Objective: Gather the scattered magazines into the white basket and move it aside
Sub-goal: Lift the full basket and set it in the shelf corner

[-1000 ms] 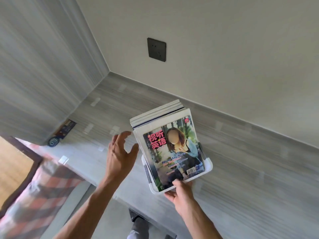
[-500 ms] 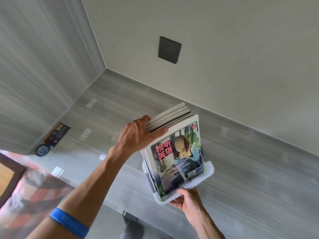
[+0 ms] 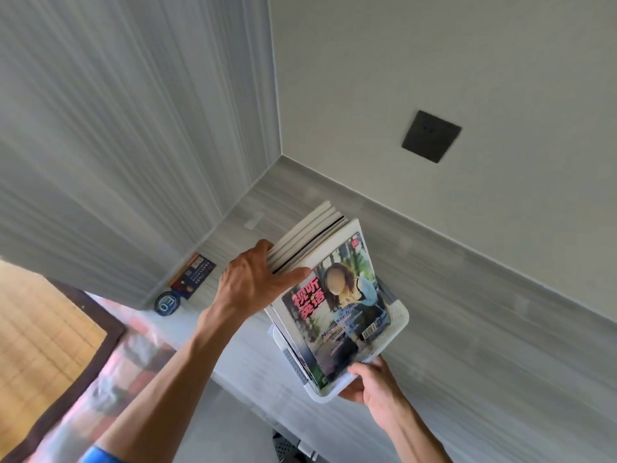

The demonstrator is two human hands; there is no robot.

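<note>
The left hand [image 3: 257, 282], free a second ago, now grips the magazines [image 3: 337, 295] while the right hand [image 3: 370, 384] grasps the white basket [image 3: 399, 320] rim, so the move aside appears underway.

White basket [image 3: 399, 320] mostly behind magazines [image 3: 337, 295]

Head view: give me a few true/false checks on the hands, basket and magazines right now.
1. The magazines stand in the white basket. True.
2. The left hand hangs free of the stack. False: it grips the magazines' upper left edge.
3. The right hand holds the basket's near end. True.
4. The wall socket is white. False: it is dark.
5. A magazine lies loose on the grey counter. False: only a dark card and a round blue item show there.
</note>
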